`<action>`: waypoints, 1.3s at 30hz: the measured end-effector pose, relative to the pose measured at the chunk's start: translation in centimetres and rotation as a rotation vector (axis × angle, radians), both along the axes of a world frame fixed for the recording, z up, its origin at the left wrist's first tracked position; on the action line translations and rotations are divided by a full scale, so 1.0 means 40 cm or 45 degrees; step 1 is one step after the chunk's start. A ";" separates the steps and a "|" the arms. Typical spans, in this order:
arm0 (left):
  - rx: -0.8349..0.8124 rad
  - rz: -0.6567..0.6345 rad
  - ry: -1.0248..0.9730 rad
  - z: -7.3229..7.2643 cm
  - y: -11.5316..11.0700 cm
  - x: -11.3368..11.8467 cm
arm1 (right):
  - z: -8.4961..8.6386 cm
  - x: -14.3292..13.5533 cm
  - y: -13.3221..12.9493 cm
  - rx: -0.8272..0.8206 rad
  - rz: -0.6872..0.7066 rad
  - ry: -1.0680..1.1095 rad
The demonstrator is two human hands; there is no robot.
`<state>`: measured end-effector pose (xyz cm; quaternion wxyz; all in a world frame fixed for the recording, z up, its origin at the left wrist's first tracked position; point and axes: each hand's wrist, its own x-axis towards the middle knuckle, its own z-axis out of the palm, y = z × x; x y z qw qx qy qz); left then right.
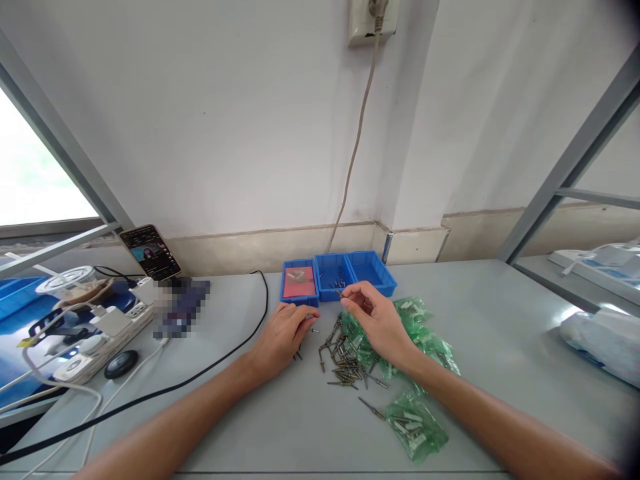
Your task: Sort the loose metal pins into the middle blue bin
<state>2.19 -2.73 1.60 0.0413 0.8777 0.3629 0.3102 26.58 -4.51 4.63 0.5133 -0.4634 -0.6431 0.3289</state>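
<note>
Right hand (379,319) is pinching one small metal pin (339,291) between thumb and fingertips, holding it just over the front edge of the middle blue bin (334,275), long axis lying roughly level, tip pointing left. Left hand (283,336) is resting palm-down, fingers loosely curled, touching loose pins (341,357) heaped beside the green bags (417,333).

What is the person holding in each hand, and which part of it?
The right hand pinches one small metal pin by its end. The left hand covers pins; a hold cannot be told.
</note>
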 end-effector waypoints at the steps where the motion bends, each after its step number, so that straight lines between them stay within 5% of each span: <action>1: 0.001 0.005 -0.012 0.001 -0.001 0.001 | -0.001 0.001 0.004 -0.071 0.011 0.075; 11: 0.025 -0.004 -0.080 0.003 -0.005 0.003 | -0.008 0.005 0.022 -0.309 0.010 0.486; 34: -0.009 -0.010 -0.096 -0.002 0.001 0.001 | 0.005 0.007 0.009 -0.089 -0.115 0.127; 39: 0.008 0.029 -0.161 0.005 -0.007 -0.002 | 0.009 0.004 0.007 -0.215 -0.073 0.290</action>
